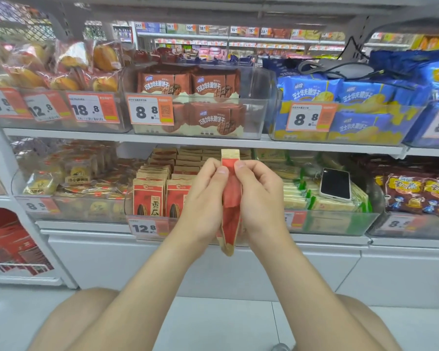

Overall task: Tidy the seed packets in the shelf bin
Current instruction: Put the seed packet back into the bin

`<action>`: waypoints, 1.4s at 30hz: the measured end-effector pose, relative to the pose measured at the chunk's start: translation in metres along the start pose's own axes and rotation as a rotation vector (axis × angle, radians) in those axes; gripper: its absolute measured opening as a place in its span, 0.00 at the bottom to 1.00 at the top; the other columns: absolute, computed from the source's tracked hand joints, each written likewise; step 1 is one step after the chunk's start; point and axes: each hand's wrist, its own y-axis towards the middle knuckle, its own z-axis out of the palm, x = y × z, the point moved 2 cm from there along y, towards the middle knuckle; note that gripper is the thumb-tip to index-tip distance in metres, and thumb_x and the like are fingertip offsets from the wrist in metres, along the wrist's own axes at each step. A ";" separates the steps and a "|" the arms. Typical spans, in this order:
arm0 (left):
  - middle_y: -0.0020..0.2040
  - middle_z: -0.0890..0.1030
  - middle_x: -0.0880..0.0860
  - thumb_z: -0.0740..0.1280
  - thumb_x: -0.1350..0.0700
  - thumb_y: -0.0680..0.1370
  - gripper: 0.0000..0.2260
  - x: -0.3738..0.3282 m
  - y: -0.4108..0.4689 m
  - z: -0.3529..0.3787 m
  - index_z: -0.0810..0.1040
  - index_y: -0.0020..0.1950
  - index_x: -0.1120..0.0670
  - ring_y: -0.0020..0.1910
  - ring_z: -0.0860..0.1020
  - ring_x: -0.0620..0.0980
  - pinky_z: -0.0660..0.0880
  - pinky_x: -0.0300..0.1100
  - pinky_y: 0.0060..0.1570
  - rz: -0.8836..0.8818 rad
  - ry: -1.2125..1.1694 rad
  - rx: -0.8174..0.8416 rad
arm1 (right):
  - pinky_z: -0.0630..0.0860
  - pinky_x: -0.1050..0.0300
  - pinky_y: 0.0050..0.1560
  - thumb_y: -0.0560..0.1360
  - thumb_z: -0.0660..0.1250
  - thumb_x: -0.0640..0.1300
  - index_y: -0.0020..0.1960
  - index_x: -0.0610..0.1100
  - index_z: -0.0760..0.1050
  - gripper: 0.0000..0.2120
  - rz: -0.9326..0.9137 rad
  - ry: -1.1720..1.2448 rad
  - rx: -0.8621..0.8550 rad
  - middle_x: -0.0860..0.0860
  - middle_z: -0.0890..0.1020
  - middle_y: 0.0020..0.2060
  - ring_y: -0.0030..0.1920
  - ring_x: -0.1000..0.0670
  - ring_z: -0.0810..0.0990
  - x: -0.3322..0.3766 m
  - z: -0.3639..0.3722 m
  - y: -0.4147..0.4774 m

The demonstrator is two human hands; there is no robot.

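While both hands meet at the centre of the frame, the left hand and right hand each pinch one red seed packet, held edge-on before the shelf bin, where more packets stand upright.

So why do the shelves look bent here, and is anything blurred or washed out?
Head view: the wide lens bows the shelf edge and stretches the corners. Head view: the seed packet, pinched by the left hand and right hand, looks soft, with no print readable. Head view: pale glare veils the bagged bread at upper left. Lighting is even and shadows are faint.
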 end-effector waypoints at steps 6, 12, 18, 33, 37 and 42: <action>0.41 0.73 0.56 0.58 0.54 0.90 0.14 -0.002 0.012 -0.006 0.72 0.48 0.59 0.42 0.71 0.52 0.69 0.48 0.41 -0.019 -0.084 -0.057 | 0.79 0.54 0.46 0.83 0.71 0.45 0.49 0.43 0.85 0.07 0.040 -0.069 0.148 0.51 0.86 0.40 0.41 0.53 0.82 0.009 -0.002 0.005; 0.47 0.76 0.55 0.58 0.49 0.89 0.12 0.006 0.026 -0.022 0.76 0.52 0.53 0.48 0.73 0.54 0.70 0.54 0.50 -0.112 -0.266 -0.234 | 0.82 0.36 0.62 0.72 0.76 0.52 0.58 0.53 0.78 0.16 0.345 -0.220 0.451 0.47 0.89 0.51 0.54 0.41 0.88 0.001 -0.002 -0.001; 0.49 0.85 0.56 0.67 0.43 0.85 0.14 0.010 0.026 -0.031 0.78 0.51 0.53 0.47 0.84 0.55 0.82 0.53 0.49 -0.103 -0.159 -0.093 | 0.78 0.61 0.38 0.80 0.74 0.54 0.56 0.48 0.78 0.12 0.064 -0.242 0.252 0.50 0.87 0.46 0.38 0.57 0.84 0.003 0.000 0.008; 0.29 0.76 0.44 0.65 0.52 0.87 0.17 0.009 0.020 -0.041 0.82 0.40 0.53 0.30 0.72 0.43 0.65 0.37 0.33 0.270 0.527 -0.012 | 0.61 0.49 0.45 0.88 0.54 0.58 0.43 0.51 0.70 0.19 -0.207 -0.747 0.176 0.55 0.78 0.37 0.43 0.46 0.75 -0.009 0.001 0.019; 0.30 0.76 0.48 0.65 0.50 0.88 0.17 0.008 0.021 -0.048 0.80 0.39 0.47 0.30 0.70 0.44 0.67 0.41 0.33 0.235 0.523 0.036 | 0.73 0.43 0.43 0.88 0.59 0.55 0.40 0.47 0.74 0.21 -0.214 -0.676 0.206 0.52 0.79 0.33 0.38 0.45 0.77 -0.009 0.000 0.027; 0.35 0.81 0.51 0.67 0.48 0.86 0.12 0.009 0.019 -0.053 0.82 0.45 0.48 0.34 0.76 0.51 0.77 0.51 0.40 0.174 0.468 0.038 | 0.81 0.34 0.45 0.85 0.61 0.61 0.38 0.49 0.76 0.23 -0.159 -0.597 0.214 0.52 0.81 0.32 0.39 0.45 0.82 -0.012 0.001 0.026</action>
